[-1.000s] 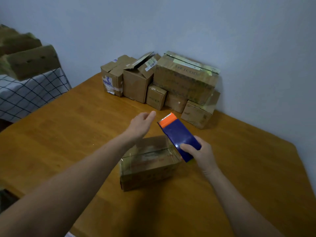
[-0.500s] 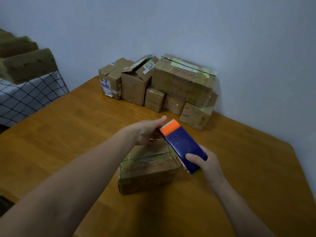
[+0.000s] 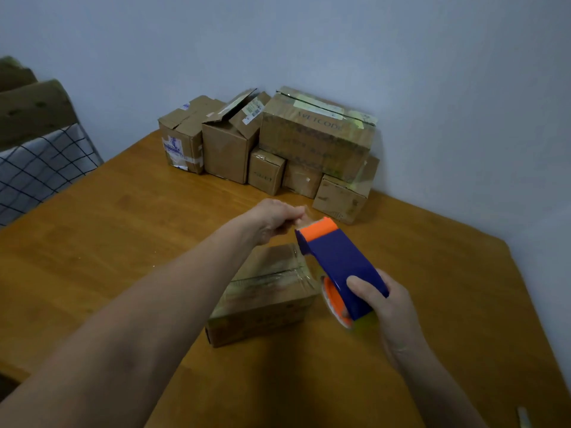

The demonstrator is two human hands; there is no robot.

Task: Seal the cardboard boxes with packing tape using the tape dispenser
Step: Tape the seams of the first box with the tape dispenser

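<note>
A small cardboard box (image 3: 265, 295) lies in the middle of the wooden table (image 3: 123, 230), its top shiny with clear tape. My right hand (image 3: 381, 307) grips the rear of a blue and orange tape dispenser (image 3: 338, 264), held tilted above the box's right end. My left hand (image 3: 276, 219) is at the dispenser's orange front tip, fingers curled and pinching the clear tape end there. The tape itself is hard to make out.
A pile of several cardboard boxes (image 3: 315, 137) stands against the wall at the table's far edge, one with open flaps (image 3: 231, 140). At the left, a checked cloth (image 3: 37, 165) lies under more boxes (image 3: 31, 109). A small object (image 3: 522, 417) lies at the table's near right.
My left hand went from open above the box to the dispenser's front tip and now pinches there. The dispenser has tilted and shifted slightly right and toward me.
</note>
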